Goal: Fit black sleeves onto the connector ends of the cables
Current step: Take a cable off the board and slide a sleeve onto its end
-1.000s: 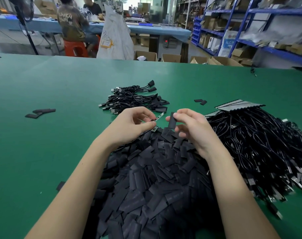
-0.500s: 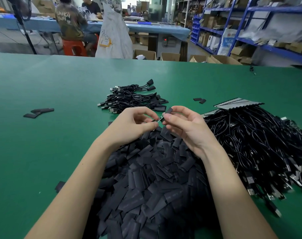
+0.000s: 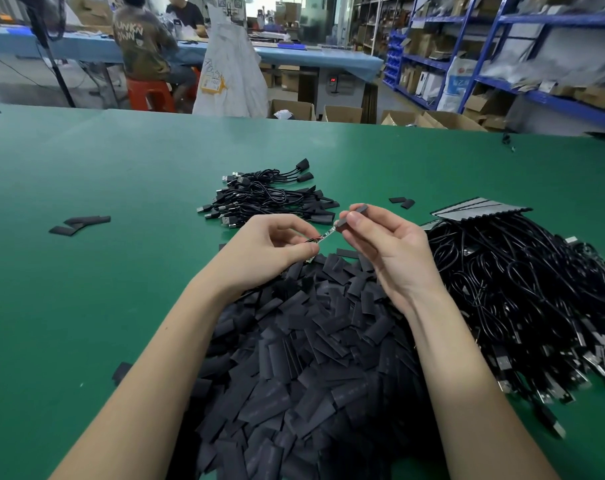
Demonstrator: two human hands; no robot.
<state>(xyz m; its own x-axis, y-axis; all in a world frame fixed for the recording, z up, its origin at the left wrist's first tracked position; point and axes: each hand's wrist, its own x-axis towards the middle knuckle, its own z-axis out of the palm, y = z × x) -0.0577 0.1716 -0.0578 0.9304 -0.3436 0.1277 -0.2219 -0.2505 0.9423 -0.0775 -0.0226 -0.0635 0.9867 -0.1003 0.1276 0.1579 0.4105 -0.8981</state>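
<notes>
My left hand (image 3: 266,247) pinches the thin connector end (image 3: 323,236) of a cable between thumb and fingers. My right hand (image 3: 387,251) pinches a black sleeve (image 3: 351,216), held slanted with its lower end at the connector's tip. Whether the tip has entered the sleeve I cannot tell. A large heap of loose black sleeves (image 3: 311,358) lies under both forearms. A big pile of black cables (image 3: 536,292) fills the right side. A smaller bundle of cables (image 3: 263,199) lies just beyond my hands.
The green table (image 3: 103,289) carries stray sleeves at the left (image 3: 79,224), at the near left (image 3: 121,372) and behind my right hand (image 3: 402,201). A flat grey packet (image 3: 481,209) tops the cable pile. People sit at a blue bench far behind; blue shelving stands at right.
My right hand turned the sleeve from upright to slanted and brought its end to the connector tip. Both hands rose slightly; the left kept its pinch on the connector.
</notes>
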